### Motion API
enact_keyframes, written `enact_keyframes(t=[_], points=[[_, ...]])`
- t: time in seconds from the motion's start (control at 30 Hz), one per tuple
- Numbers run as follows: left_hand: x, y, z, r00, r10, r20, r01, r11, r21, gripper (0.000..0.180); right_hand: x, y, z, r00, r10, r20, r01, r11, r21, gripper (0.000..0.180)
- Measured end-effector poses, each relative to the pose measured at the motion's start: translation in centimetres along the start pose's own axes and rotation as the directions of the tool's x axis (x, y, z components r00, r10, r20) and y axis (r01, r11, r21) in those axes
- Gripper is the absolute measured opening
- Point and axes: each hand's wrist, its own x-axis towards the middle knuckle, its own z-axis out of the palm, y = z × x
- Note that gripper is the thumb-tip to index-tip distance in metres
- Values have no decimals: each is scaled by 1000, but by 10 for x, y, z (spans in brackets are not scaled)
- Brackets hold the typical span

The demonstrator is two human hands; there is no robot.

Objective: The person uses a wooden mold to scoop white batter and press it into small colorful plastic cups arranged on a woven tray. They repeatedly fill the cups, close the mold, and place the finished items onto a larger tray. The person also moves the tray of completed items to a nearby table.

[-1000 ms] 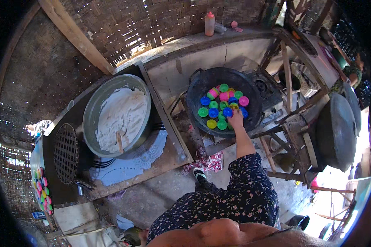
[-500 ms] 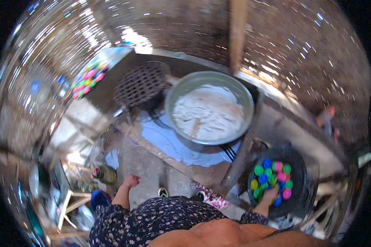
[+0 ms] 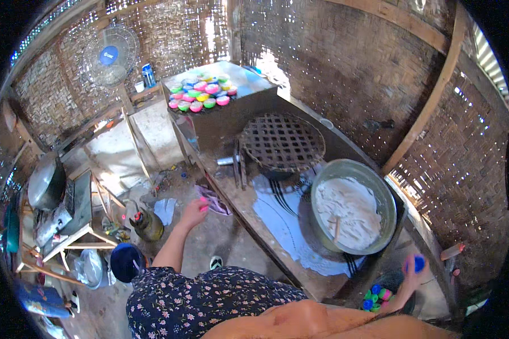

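My right hand (image 3: 414,271), at the lower right, grips a small blue cup (image 3: 417,263) above a dark basin (image 3: 404,281). Several green, blue and pink cups (image 3: 374,299) lie in that basin, partly hidden by my forearm. My left hand (image 3: 193,213) hangs over the floor, fingers loosely bent and pink at the tips; nothing shows in it. Left of my right hand stands a big metal basin (image 3: 391,223) of whitish batter or dough (image 3: 353,209), a wooden stick handle (image 3: 337,229) upright in it. Small colourful cups with white filling (image 3: 202,93) cover the far tabletop corner.
A round lattice rack (image 3: 283,141) sits beside the metal basin, with a patterned white cloth (image 3: 283,223) below. At left are a green gas cylinder (image 3: 147,225), a wooden stand (image 3: 87,233), a big pot (image 3: 44,181) and a fan (image 3: 112,55). A bottle (image 3: 452,251) lies at right.
My view has swung left, so the benches appear farther right. My right hand has risen out of the cups in the dark basin with a blue cup. The left hand still hangs free.
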Motion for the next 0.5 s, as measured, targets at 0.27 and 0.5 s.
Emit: enact_keyframes(t=[0.27, 0.5], points=[[147, 74, -48, 861, 508, 32, -486, 838, -247, 30, -71, -102, 363, 773, -34, 634, -33, 995, 94, 47], [226, 103, -31, 680, 732, 46, -728, 681, -73, 28, -73, -117, 523, 806, -119, 580, 308, 921, -238, 60]])
